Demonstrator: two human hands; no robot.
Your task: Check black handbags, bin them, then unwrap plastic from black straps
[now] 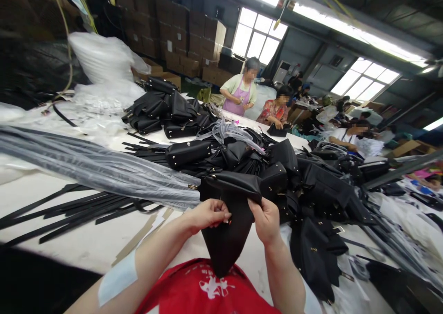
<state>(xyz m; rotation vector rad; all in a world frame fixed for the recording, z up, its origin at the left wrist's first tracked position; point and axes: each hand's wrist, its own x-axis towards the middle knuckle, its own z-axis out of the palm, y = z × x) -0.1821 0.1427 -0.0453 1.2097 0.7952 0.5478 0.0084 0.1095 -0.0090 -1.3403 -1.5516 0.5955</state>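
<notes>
I hold a black leather bag [226, 231] up in front of my chest with both hands. My left hand [207, 214] is closed on its upper left edge, fingers curled in near a small metal fitting. My right hand [266, 219] pinches the upper right edge, thumb on the flap. The bag hangs down to a point over my red shirt. A bundle of straps in clear plastic sleeves [97, 166] lies at the left, ending beside my left hand.
A heap of black bags [277, 166] covers the white table [86, 240] ahead and to the right. Loose black straps [69, 208] lie at the left. Other people [242, 88] work at the far end. Cardboard boxes and white sacks [100, 56] stand behind.
</notes>
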